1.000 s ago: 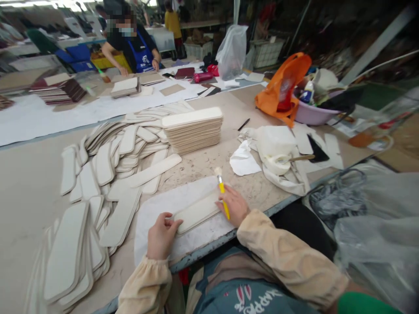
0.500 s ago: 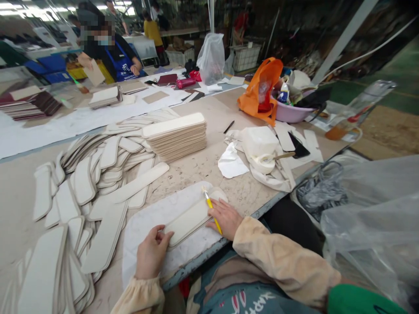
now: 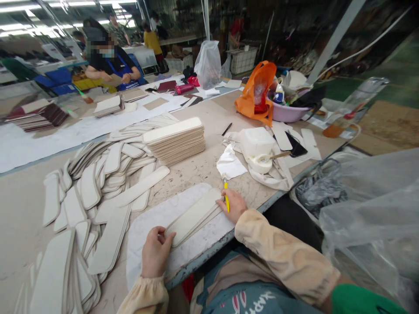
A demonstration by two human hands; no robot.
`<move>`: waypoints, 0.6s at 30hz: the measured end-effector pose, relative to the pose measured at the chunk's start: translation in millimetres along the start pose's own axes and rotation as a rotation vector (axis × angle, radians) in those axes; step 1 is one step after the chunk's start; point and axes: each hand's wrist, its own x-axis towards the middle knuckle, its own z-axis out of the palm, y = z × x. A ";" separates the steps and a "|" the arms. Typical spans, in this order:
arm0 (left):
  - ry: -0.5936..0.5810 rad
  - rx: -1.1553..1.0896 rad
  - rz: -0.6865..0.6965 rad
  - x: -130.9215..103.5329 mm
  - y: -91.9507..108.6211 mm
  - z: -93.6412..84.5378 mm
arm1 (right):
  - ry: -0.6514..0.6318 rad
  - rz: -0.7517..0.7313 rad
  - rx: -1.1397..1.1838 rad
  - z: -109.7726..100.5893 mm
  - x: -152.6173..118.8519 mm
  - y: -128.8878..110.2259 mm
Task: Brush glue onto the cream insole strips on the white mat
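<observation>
Two or so long cream strips with rounded ends, the top one a pale strip (image 3: 194, 213), lie slightly fanned on a white sheet (image 3: 139, 237) at the table's near edge. My left hand (image 3: 159, 250) pinches the strip's left end between thumb and fingers. My right hand (image 3: 235, 206) is closed round a yellow-handled brush (image 3: 226, 196), bristles pointing away from me. Its fingertips also touch the strip's right end. Beyond the sheet stands a neat stack of similar strips (image 3: 175, 141). To the left, a loose heap of strips (image 3: 109, 174) spreads over the table.
A white plastic tub (image 3: 257, 141) with a roll of tape and a stick sits right of a crumpled white paper (image 3: 231, 162). Farther back are an orange bag (image 3: 257, 93) and a purple basin (image 3: 290, 112). A co-worker (image 3: 113, 65) handles a flat piece across the table.
My right hand has moved with the brush to the right and away from me, off the strip's surface to its far end. My left hand keeps its hold.
</observation>
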 end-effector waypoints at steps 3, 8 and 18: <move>0.024 -0.128 -0.016 -7.4 4.0 2.8 | 0.024 0.071 0.047 -0.6 2.3 -0.5; 0.035 -0.494 -0.085 -21.0 15.5 3.6 | 0.040 0.148 0.082 -2.8 7.9 -1.8; -0.065 -1.021 -0.227 -59.9 33.4 15.0 | 0.157 0.139 0.421 -19.4 5.4 -5.5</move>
